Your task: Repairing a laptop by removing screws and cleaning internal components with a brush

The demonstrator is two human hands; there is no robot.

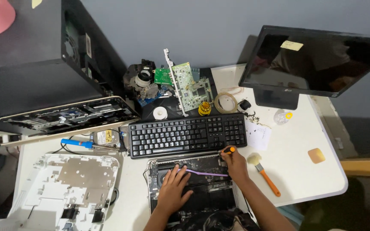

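Orange-handled screwdriver (229,150) in right hand (236,164), left hand (172,188) flat (fingers spread) on one opened laptop (202,164), beside one keyboard (188,134).

Both hands (174,188) (235,164) on opened laptop (193,179) — rt w/ screwdriver (229,150)

Monitor screen (317,60): black, rectangular, dark, at back right corner of table (296,171), tilted, on black stand. Small pale yellow sticky note (291,45): stuck near top of screen, left of centre. White label (88,45): narrow, upright, on side of black computer case (43,55) at back left. Hard drive label (105,137): white with yellow patch, near left end of black keyboard (187,134). White paper sheet (258,136), small dark print: flat, just right of keyboard.
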